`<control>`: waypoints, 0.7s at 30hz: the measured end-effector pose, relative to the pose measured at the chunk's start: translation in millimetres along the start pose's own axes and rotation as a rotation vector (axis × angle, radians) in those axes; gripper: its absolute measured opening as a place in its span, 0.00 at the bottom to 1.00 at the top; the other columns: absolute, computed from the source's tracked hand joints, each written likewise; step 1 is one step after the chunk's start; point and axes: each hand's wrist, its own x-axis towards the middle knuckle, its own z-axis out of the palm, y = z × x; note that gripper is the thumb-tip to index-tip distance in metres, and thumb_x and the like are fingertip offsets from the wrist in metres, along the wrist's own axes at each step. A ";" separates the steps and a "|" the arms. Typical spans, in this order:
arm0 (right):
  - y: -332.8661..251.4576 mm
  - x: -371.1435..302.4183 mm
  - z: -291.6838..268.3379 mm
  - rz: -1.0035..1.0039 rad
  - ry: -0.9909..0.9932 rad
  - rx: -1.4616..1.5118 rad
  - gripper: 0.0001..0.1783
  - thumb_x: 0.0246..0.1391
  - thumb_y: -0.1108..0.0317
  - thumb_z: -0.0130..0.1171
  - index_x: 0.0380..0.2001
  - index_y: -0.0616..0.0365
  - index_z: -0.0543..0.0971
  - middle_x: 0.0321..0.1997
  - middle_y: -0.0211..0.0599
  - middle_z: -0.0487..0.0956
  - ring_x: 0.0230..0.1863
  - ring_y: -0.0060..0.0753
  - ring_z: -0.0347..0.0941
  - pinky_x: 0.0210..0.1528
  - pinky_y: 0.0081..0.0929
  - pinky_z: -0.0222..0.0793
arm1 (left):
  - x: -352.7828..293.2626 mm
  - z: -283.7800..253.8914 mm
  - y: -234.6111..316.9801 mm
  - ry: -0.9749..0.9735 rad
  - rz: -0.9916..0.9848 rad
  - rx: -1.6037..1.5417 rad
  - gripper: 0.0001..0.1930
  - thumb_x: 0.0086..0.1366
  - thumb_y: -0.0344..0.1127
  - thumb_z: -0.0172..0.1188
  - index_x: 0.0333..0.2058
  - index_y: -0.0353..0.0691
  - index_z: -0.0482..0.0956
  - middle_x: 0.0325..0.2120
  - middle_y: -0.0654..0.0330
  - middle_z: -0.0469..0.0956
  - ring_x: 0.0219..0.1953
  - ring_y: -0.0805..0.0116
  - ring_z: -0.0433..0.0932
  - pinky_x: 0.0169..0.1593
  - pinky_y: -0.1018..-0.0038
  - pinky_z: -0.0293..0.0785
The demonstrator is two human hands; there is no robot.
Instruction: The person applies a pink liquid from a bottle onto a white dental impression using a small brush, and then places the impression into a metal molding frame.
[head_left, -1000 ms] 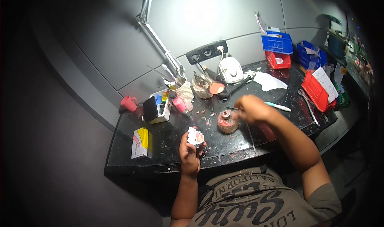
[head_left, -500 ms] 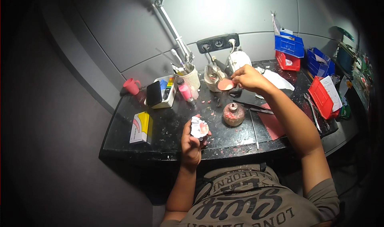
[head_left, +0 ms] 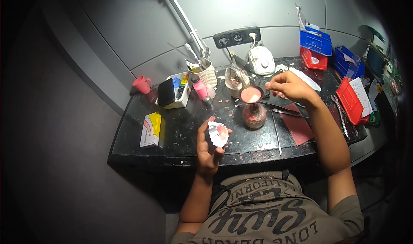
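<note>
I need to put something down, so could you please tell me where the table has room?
The table is free, bar small specks, between the yellow box and the left hand, in front of the tray. It is crowded near the right hand: pan, jar, tools, pink sheet.

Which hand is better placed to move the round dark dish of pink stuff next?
Probably the right hand: its fingertips are close beside the round dark dish of pink material, though whether they grip it is unclear. The left hand is farther away and holds the jagged white-and-pink plaster-like model.
</note>
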 end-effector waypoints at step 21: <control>30.2 -74.4 17.1 0.116 0.234 -0.893 0.05 0.45 0.79 0.62 0.27 0.60 0.83 0.32 0.54 0.83 0.40 0.58 0.81 0.43 0.47 0.76 | -4.6 -0.3 0.3 0.011 -0.096 -0.052 0.48 0.54 0.57 0.77 0.61 0.37 0.58 0.48 0.41 0.80 0.43 0.63 0.82 0.48 0.71 0.78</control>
